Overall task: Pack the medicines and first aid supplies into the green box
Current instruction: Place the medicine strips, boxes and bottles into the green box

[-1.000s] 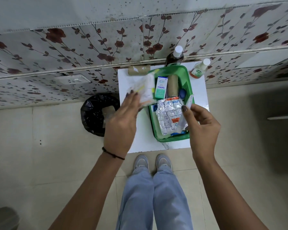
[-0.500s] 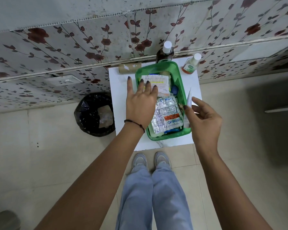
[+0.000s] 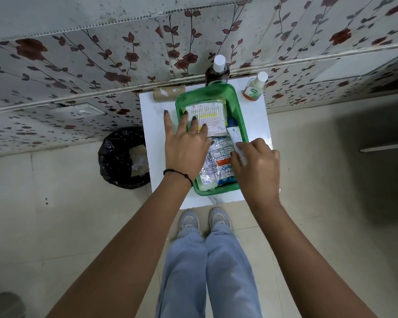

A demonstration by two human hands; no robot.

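Observation:
The green box (image 3: 236,97) stands on a small white table (image 3: 152,125). Inside it a clear packet of cotton swabs (image 3: 210,115) lies at the far end, and silver pill strips (image 3: 217,161) lie at the near end. My left hand (image 3: 184,143) rests flat with spread fingers on the swab packet. My right hand (image 3: 255,164) holds a white tube (image 3: 234,136) over the box's right side, its far end pointing into the box next to a blue cap (image 3: 231,121).
A dark bottle with a white cap (image 3: 217,73) and a small orange bottle (image 3: 254,89) stand behind the box. A brown cardboard roll (image 3: 168,92) lies at the table's far left. A black-lined bin (image 3: 124,157) sits on the floor to the left.
My left hand carried the swab packet into the box and now presses it flat. My right hand moved left over the box and lowered the white tube into it.

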